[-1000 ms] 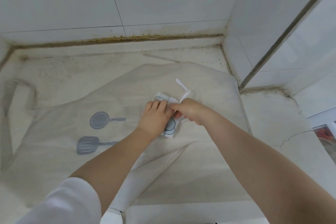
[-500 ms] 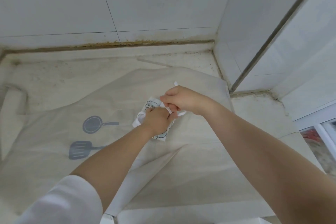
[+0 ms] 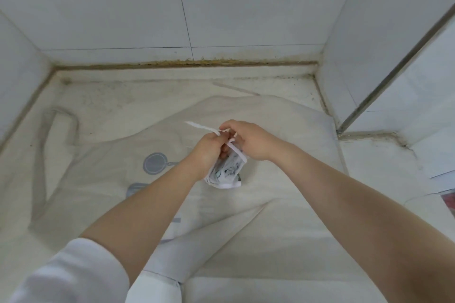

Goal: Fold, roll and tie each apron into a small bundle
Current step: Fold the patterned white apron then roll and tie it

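While a second ago the bundle point(image 3: 227, 171) was lying pressed on the spread apron point(image 3: 283, 179), you are now holding it lifted above it, your left hand point(image 3: 209, 149) and right hand point(image 3: 248, 140) each pinching the white strap point(image 3: 236, 149) (one end sticking out leftward); you are tying the knot.

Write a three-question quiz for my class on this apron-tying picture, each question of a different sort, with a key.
1. True or false: the small white bundle is held above the beige apron spread on the counter.
2. Which hands hold the white tie strap? A left only, B right only, C both.
3. Fill in: the beige apron's print shows a grey frying ___.

Key: 1 true. 2 C: left hand and right hand both pinch it. 3 pan.
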{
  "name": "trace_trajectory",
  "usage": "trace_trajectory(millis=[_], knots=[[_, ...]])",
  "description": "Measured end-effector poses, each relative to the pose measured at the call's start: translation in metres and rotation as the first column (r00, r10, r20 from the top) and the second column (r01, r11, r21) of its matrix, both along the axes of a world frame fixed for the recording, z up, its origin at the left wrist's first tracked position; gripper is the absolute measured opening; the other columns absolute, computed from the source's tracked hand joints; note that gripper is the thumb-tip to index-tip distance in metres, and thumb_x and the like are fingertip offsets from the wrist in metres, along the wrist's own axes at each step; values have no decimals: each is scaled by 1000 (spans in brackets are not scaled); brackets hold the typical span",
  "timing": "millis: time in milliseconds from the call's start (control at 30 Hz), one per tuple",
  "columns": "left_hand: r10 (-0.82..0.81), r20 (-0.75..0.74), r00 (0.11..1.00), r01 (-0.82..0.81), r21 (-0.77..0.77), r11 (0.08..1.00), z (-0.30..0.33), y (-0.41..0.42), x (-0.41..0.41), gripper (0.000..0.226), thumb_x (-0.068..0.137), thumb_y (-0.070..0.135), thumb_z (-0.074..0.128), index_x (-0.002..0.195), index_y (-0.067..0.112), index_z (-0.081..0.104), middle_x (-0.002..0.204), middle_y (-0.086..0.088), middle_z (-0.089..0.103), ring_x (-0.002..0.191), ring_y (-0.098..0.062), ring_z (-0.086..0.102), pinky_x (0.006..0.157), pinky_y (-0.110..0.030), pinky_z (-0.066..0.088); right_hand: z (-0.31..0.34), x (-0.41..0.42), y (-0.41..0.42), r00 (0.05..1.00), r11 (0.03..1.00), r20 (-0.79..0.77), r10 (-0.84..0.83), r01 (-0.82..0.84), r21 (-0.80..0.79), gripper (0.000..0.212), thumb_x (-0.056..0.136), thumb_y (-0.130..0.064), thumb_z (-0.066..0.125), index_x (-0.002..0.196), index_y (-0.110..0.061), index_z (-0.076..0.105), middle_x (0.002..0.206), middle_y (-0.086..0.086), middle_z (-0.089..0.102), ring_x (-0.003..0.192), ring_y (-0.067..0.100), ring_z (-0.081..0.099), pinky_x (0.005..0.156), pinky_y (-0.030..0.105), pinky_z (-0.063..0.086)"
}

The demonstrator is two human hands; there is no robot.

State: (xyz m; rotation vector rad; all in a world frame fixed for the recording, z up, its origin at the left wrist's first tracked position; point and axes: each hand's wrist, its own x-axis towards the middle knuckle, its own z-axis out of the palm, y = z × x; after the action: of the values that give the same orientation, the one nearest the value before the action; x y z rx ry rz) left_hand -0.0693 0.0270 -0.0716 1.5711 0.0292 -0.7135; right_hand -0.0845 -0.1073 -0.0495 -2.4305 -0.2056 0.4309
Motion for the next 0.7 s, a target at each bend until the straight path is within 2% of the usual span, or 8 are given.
trace_trajectory(millis=[100, 167, 300, 367, 467, 600, 667, 700], knots=[[-7, 24, 1000, 5, 59, 998, 0, 8, 3, 35, 100, 18, 39, 70, 10, 54, 61, -2, 49, 56, -12, 45, 54, -18, 41, -1, 2, 5, 997, 993, -71, 3, -11, -121, 31, 98, -10, 41, 127, -11, 51, 118, 13, 59, 105, 26, 56, 79, 28, 42], [-70, 75, 995, 60, 126, 990, 0, 12, 4, 39, 99, 20, 39, 63, 12, 51, 57, 0, 47, 54, -12, 43, 56, -19, 40, 4, 6, 4, 999, 971, -51, -16, 4, -240, 28, 98, -10, 39, 119, -8, 57, 115, 14, 60, 103, 26, 55, 73, 25, 37], [-266, 193, 944, 176, 388, 905, -8, 14, 9, 43, 99, 33, 39, 61, 17, 50, 58, 4, 46, 58, -12, 43, 62, -26, 35, 18, 12, -14, 1000, 956, -5, -28, 25, -292, 26, 96, -11, 42, 105, -12, 66, 101, 1, 61, 99, 20, 53, 79, 27, 37], [-290, 177, 941, 201, 400, 894, -8, 13, 11, 47, 99, 38, 39, 58, 18, 51, 54, 4, 44, 54, -13, 41, 60, -28, 33, 25, 7, -26, 994, 980, -42, -103, 94, -176, 20, 93, -12, 48, 94, -18, 67, 88, -7, 58, 91, 14, 51, 78, 26, 38], [-341, 111, 934, 303, 262, 916, -3, 5, 10, 43, 100, 33, 39, 65, 14, 57, 48, 9, 42, 51, -11, 38, 56, -24, 32, 33, -4, -39, 975, 979, -139, -175, 187, 77, 16, 90, -7, 54, 85, -15, 67, 88, -3, 60, 84, 9, 50, 71, 16, 36], [-406, 81, 910, 368, 292, 883, -3, -6, 8, 37, 97, 33, 46, 70, 13, 62, 55, 4, 50, 49, -8, 43, 52, -19, 36, 31, -14, -55, 961, 961, -144, -238, 255, 111, 26, 89, -6, 53, 70, -21, 62, 79, -7, 54, 74, 9, 47, 64, 19, 33], [-424, 82, 902, 387, 286, 877, -7, -6, 7, 35, 97, 30, 47, 70, 13, 62, 58, 3, 52, 48, -5, 45, 52, -14, 38, 24, -17, -60, 935, 935, -161, -316, 336, 118, 28, 91, -6, 51, 69, -20, 61, 77, -5, 55, 68, 9, 45, 61, 20, 32], [-426, 97, 900, 387, 274, 881, -8, -6, 6, 34, 97, 27, 48, 70, 13, 61, 60, 3, 52, 50, -5, 46, 53, -13, 39, 21, -17, -61, 909, 898, -198, -366, 401, 182, 28, 91, -3, 49, 69, -17, 60, 76, -2, 56, 64, 8, 44, 59, 19, 31]])
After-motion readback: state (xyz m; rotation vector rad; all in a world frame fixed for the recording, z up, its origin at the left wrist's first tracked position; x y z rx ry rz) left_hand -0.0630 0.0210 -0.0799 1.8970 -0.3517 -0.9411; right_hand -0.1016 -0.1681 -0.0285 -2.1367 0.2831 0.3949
